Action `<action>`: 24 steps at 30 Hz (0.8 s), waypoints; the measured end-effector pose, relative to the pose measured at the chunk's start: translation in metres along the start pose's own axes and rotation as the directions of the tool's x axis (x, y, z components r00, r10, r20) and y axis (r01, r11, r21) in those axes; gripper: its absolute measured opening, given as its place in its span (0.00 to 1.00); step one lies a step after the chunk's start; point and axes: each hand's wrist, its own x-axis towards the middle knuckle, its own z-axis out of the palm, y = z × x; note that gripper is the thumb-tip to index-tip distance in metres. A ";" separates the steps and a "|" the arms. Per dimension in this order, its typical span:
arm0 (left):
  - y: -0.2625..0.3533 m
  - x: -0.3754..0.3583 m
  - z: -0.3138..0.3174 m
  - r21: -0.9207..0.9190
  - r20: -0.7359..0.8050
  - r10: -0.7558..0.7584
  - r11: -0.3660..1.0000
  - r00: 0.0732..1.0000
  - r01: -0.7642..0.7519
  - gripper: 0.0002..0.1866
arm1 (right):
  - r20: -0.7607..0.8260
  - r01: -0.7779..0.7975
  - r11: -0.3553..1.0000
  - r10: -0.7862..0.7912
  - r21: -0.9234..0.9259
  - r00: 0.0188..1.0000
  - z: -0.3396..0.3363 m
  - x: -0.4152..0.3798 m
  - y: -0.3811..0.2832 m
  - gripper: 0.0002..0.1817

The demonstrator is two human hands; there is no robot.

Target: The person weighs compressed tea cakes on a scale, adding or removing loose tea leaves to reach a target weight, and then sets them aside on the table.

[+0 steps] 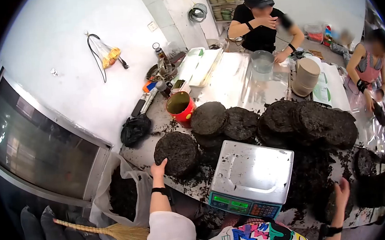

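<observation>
At the near left of the table, my left hand [159,168] touches the lower left edge of a dark round cake [177,154], its thumb on the rim. My right hand [342,194] is at the near right, beside a dark cake [328,206] lying low among crumbs; its fingers are partly bent and whether they hold anything is unclear. Between my hands stands a silver scale [254,171] with a lit green display and a bare plate. Stacks of dark cakes [310,118] line the table behind it.
A red tin [181,108] and a black bag [135,130] stand at the left. Below are an open sack [139,190] of dark leaves and a broom [120,234]. Across the table, one person [263,21] stands near a clear container [262,64]; another person [367,63] is farther right.
</observation>
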 end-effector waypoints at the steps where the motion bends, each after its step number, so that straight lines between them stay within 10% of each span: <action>1: -0.012 0.014 0.005 0.151 -0.025 0.034 0.988 0.999 -0.030 0.39 | -0.199 0.033 0.968 -0.085 -0.249 0.976 -0.031 -0.012 0.019 0.26; 4: 0.009 -0.014 0.013 0.455 -0.235 0.083 0.890 0.968 0.034 0.37 | -0.597 -0.416 0.622 -0.104 -0.663 0.796 -0.088 -0.045 0.070 0.35; 5: 0.021 -0.026 0.012 0.486 -0.251 0.079 0.872 0.965 0.055 0.35 | -0.539 -0.529 0.647 0.209 -0.550 0.816 -0.097 -0.051 0.094 0.42; 12: 0.010 -0.048 0.022 0.314 -0.440 0.369 0.917 0.819 -0.244 0.33 | -0.597 -0.637 0.553 0.284 -0.537 0.750 -0.063 -0.080 0.085 0.39; 15: -0.004 -0.040 0.022 0.251 -0.410 0.357 0.929 0.839 -0.273 0.31 | -0.621 -0.540 0.538 0.041 -0.647 0.783 -0.078 -0.081 0.085 0.32; 19: 0.009 -0.042 0.011 0.087 -0.423 0.343 0.937 0.839 -0.340 0.28 | -0.646 -0.194 0.977 0.091 -0.090 0.758 -0.120 -0.074 0.137 0.30; 21: -0.009 -0.008 0.007 -0.151 -0.414 0.305 0.906 0.858 -0.395 0.26 | -0.592 -0.057 0.870 0.379 0.489 0.711 -0.113 -0.077 0.119 0.31; 24: 0.004 -0.012 -0.010 -0.914 0.026 0.005 0.405 1.000 0.022 0.34 | -0.221 -0.098 0.500 0.540 0.860 0.812 -0.090 -0.081 0.106 0.35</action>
